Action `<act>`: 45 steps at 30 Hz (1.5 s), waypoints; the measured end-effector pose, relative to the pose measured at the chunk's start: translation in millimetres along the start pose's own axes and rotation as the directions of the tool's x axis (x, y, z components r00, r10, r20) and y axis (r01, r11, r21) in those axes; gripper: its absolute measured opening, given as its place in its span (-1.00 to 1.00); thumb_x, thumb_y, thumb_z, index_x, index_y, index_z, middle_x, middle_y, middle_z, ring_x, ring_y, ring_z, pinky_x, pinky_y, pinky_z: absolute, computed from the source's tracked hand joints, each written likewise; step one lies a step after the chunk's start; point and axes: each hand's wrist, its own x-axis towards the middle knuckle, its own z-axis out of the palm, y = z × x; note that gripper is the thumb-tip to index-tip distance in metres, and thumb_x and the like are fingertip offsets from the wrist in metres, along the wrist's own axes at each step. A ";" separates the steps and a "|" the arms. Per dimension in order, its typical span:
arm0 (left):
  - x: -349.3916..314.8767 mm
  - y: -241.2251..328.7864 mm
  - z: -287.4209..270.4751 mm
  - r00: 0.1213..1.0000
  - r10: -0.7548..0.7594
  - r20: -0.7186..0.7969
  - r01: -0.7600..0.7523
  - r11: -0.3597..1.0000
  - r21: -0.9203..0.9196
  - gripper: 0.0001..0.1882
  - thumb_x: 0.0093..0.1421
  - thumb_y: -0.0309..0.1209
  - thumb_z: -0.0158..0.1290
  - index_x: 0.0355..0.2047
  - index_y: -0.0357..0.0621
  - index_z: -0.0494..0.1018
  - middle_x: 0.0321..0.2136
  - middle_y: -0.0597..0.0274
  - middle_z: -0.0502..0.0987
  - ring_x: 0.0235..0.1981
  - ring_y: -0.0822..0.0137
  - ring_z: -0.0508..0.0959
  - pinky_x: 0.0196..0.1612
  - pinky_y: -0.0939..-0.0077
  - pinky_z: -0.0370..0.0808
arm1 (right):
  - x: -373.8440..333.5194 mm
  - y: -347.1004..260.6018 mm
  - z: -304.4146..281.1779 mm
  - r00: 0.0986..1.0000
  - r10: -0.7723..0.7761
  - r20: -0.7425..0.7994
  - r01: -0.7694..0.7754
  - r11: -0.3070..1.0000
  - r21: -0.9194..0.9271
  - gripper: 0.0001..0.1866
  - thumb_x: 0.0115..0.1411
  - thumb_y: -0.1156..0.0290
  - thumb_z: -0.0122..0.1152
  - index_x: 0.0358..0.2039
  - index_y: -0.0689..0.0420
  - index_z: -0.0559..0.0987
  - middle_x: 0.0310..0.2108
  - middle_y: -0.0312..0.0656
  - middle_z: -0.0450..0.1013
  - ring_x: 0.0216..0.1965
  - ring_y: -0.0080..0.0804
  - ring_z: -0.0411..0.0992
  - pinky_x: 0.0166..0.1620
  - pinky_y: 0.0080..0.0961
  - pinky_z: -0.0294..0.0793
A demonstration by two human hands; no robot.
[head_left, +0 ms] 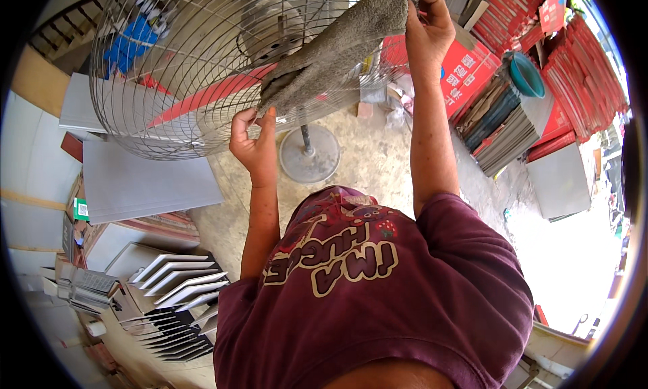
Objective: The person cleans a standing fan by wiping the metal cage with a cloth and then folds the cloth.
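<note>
Grey cloth, one: held slantwise before caged pedestal fan, one. Left hand, one: thumb and fingers nearly closed, pinching lower end. Right hand, one: fingers closed on upper end.

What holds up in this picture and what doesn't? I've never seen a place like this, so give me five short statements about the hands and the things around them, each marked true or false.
1. The right hand holds one end of a grey cloth. True.
2. The other hand is empty. False: the left hand pinches the cloth's lower end between its fingers.
3. A large fan with a wire cage is in front of the person. True.
4. The person wears a green shirt. False: the shirt is maroon.
5. The teal basin is at the picture's left. False: the basin is at the upper right.
</note>
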 end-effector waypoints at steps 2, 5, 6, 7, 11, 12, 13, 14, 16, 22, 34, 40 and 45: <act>-1.5 1.1 5.1 1.000 0.003 0.015 -0.003 1.000 0.013 -0.75 -0.05 -0.51 0.24 -0.43 -0.29 0.38 -0.47 0.35 0.40 -0.48 0.57 0.33 -0.31 0.69 0.31 | -0.7 13.9 -7.5 0.999 0.031 -0.020 -0.030 0.997 0.067 -0.81 -0.01 0.60 0.20 -0.31 0.19 0.53 -0.42 -0.36 0.49 -0.40 -0.73 0.38 -0.34 -0.76 0.37; -2.7 5.2 12.2 0.999 0.027 0.046 -0.030 0.997 0.072 -0.76 -0.04 -0.51 0.24 -0.43 -0.29 0.38 -0.47 0.34 0.40 -0.49 0.56 0.33 -0.32 0.68 0.32 | -1.6 21.3 -18.4 1.000 0.012 -0.023 -0.013 0.998 -0.055 -0.81 0.01 0.59 0.19 -0.30 0.19 0.53 -0.42 -0.36 0.48 -0.40 -0.73 0.37 -0.34 -0.75 0.37; -3.4 7.9 15.5 0.998 0.035 0.058 -0.039 0.996 0.078 -0.76 -0.04 -0.51 0.24 -0.44 -0.28 0.38 -0.48 0.34 0.40 -0.48 0.56 0.33 -0.32 0.68 0.32 | -1.5 27.9 -22.5 0.999 0.030 -0.033 -0.030 0.999 -0.019 -0.82 0.01 0.59 0.19 -0.31 0.19 0.53 -0.42 -0.36 0.48 -0.40 -0.72 0.37 -0.33 -0.74 0.37; -4.1 10.7 19.2 0.997 0.042 0.070 -0.048 0.995 0.083 -0.76 -0.05 -0.51 0.23 -0.44 -0.28 0.38 -0.48 0.34 0.39 -0.48 0.56 0.33 -0.33 0.68 0.33 | -1.3 38.3 -26.5 0.998 0.047 -0.042 -0.047 0.999 0.017 -0.82 0.01 0.58 0.19 -0.31 0.19 0.53 -0.42 -0.36 0.48 -0.40 -0.72 0.37 -0.33 -0.74 0.37; -3.5 11.2 28.1 0.985 0.112 0.131 -0.125 0.987 0.097 -0.77 -0.07 -0.53 0.23 -0.45 -0.26 0.38 -0.50 0.32 0.40 -0.47 0.50 0.34 -0.33 0.64 0.33 | -3.6 59.3 -38.2 0.992 0.099 -0.073 -0.097 0.995 0.021 -0.83 0.02 0.56 0.20 -0.32 0.20 0.52 -0.43 -0.37 0.47 -0.41 -0.71 0.35 -0.33 -0.74 0.37; -3.6 11.0 29.8 0.979 0.145 0.143 -0.164 0.978 0.132 -0.77 -0.08 -0.54 0.23 -0.45 -0.24 0.39 -0.50 0.31 0.41 -0.48 0.47 0.35 -0.33 0.61 0.33 | -5.2 63.6 -40.9 0.990 0.117 -0.080 -0.115 0.993 0.033 -0.83 0.02 0.56 0.20 -0.32 0.19 0.52 -0.43 -0.37 0.47 -0.41 -0.71 0.35 -0.34 -0.74 0.37; -3.3 11.2 31.5 0.972 0.177 0.156 -0.203 0.965 0.167 -0.77 -0.10 -0.55 0.23 -0.45 -0.23 0.39 -0.50 0.30 0.42 -0.48 0.44 0.36 -0.33 0.58 0.33 | -6.9 68.0 -43.6 0.987 0.136 -0.086 -0.132 0.990 0.045 -0.84 0.02 0.55 0.20 -0.33 0.19 0.52 -0.44 -0.38 0.46 -0.42 -0.70 0.35 -0.34 -0.74 0.37; -3.0 11.5 33.6 0.963 0.209 0.170 -0.241 0.950 0.200 -0.77 -0.11 -0.56 0.23 -0.45 -0.21 0.39 -0.49 0.28 0.43 -0.48 0.41 0.37 -0.33 0.55 0.32 | -8.7 72.9 -46.2 0.984 0.154 -0.093 -0.149 0.987 0.057 -0.84 0.02 0.55 0.20 -0.33 0.19 0.52 -0.44 -0.38 0.46 -0.42 -0.70 0.35 -0.34 -0.74 0.36; -1.6 12.8 40.0 0.933 0.294 0.206 -0.337 0.915 0.223 -0.75 -0.14 -0.57 0.23 -0.44 -0.18 0.40 -0.48 0.27 0.45 -0.48 0.36 0.39 -0.33 0.50 0.31 | -11.2 84.5 -52.0 0.979 0.160 -0.125 -0.156 0.987 0.037 -0.85 0.03 0.54 0.20 -0.33 0.19 0.52 -0.44 -0.37 0.46 -0.44 -0.69 0.34 -0.34 -0.73 0.37; 2.3 22.2 60.5 0.856 0.400 0.327 -0.487 0.837 0.251 -0.73 -0.15 -0.59 0.23 -0.41 -0.18 0.41 -0.43 0.24 0.49 -0.43 0.34 0.44 -0.31 0.50 0.36 | -26.5 115.6 -71.1 0.940 0.284 -0.187 -0.280 0.959 0.046 -0.85 0.04 0.54 0.18 -0.33 0.25 0.50 -0.43 -0.31 0.47 -0.41 -0.66 0.38 -0.30 -0.71 0.39; 10.6 21.7 98.9 0.728 0.483 0.487 -0.627 0.756 0.189 -0.70 -0.18 -0.60 0.22 -0.40 -0.12 0.41 -0.40 0.30 0.52 -0.51 0.37 0.46 -0.34 0.50 0.33 | -69.5 190.7 -95.7 0.820 0.514 -0.251 -0.485 0.857 0.171 -0.81 0.06 0.48 0.21 -0.30 0.25 0.49 -0.41 -0.26 0.49 -0.46 -0.59 0.43 -0.42 -0.67 0.43; 14.3 14.7 115.6 0.686 0.486 0.542 -0.659 0.730 0.180 -0.70 -0.17 -0.56 0.21 -0.39 -0.07 0.41 -0.39 0.35 0.52 -0.49 0.38 0.48 -0.32 0.46 0.29 | -92.0 206.9 -99.9 0.788 0.559 -0.259 -0.530 0.829 0.177 -0.79 0.04 0.46 0.23 -0.31 0.27 0.50 -0.39 -0.25 0.48 -0.45 -0.59 0.42 -0.38 -0.68 0.42; 15.1 18.3 130.4 0.632 0.475 0.612 -0.697 0.694 0.181 -0.72 -0.18 -0.58 0.21 -0.41 -0.12 0.41 -0.40 0.28 0.52 -0.44 0.30 0.50 -0.32 0.45 0.34 | -121.8 226.5 -103.4 0.727 0.623 -0.288 -0.623 0.775 0.104 -0.75 0.05 0.36 0.24 -0.30 0.24 0.52 -0.54 -0.37 0.42 -0.60 -0.69 0.26 -0.55 -0.72 0.21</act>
